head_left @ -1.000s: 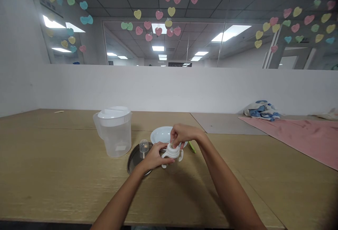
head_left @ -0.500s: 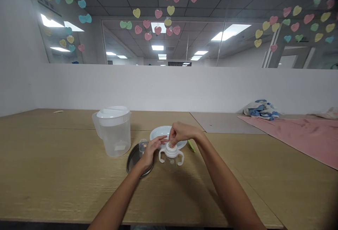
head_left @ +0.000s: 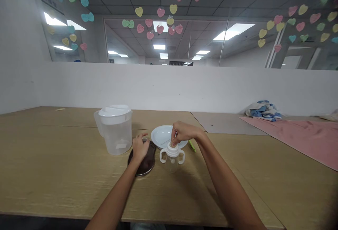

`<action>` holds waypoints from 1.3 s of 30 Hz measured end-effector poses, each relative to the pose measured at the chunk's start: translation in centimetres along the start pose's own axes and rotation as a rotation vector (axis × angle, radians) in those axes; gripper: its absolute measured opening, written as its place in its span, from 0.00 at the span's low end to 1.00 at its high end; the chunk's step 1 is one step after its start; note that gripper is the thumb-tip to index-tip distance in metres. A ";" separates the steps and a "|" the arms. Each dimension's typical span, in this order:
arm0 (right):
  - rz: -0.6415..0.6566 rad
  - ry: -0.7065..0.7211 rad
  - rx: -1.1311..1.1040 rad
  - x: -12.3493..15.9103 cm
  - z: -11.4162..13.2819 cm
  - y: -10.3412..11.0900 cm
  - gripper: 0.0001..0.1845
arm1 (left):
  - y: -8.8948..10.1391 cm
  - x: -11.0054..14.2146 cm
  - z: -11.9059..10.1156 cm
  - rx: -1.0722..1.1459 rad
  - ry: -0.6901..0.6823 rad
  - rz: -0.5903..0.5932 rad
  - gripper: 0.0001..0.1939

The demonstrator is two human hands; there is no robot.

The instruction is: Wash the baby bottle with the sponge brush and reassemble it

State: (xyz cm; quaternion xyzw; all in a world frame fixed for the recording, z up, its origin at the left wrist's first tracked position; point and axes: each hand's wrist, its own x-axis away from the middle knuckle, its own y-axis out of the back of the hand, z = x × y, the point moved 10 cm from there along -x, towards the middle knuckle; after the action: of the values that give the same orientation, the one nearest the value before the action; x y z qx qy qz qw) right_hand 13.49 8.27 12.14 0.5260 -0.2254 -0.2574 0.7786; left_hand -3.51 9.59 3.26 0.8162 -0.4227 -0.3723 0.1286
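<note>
A clear baby bottle (head_left: 173, 165) with a white collar and two white side handles stands upright on the table. My right hand (head_left: 182, 132) reaches over it from above, its fingers pinched on the nipple at the top, which they mostly hide. To the left, my left hand (head_left: 140, 147) is over a dark round tray (head_left: 148, 166). Its fingers curl round a small clear cap (head_left: 144, 140), of which only the rim shows. Behind the bottle is a white plate (head_left: 160, 134), partly covered by my right hand.
A translucent lidded pitcher (head_left: 118, 131) stands left of the tray. Right of the plate lies a green slim item (head_left: 192, 146). A pink cloth (head_left: 298, 135) and a crumpled blue-and-white cloth (head_left: 263, 111) are at the far right, near the white wall (head_left: 169, 89).
My left hand has moved left, away from the bottle's top, and closed round the clear cap on the tray. My right hand stays at the bottle's top.
</note>
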 end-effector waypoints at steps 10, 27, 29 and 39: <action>0.053 -0.038 -0.035 -0.2 -1.1 -0.4 0.19 | -1.4 0.4 1.3 -0.143 0.049 0.076 0.18; -0.194 0.295 -0.111 1.7 6.2 1.8 0.29 | 6.0 8.4 -10.7 0.157 -0.827 -0.503 0.29; -0.269 0.263 -0.097 2.1 5.7 2.7 0.28 | 5.0 7.9 -10.6 0.176 -0.810 -0.394 0.33; -0.076 0.236 -0.184 3.8 3.3 2.9 0.28 | -1.2 7.4 -11.2 0.128 -0.700 0.139 0.49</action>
State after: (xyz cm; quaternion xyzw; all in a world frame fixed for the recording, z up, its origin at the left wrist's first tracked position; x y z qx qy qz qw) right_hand 14.76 4.44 16.28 0.4873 -0.0874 -0.2427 0.8343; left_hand 7.92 3.29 6.69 0.6149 -0.5180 -0.5925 -0.0505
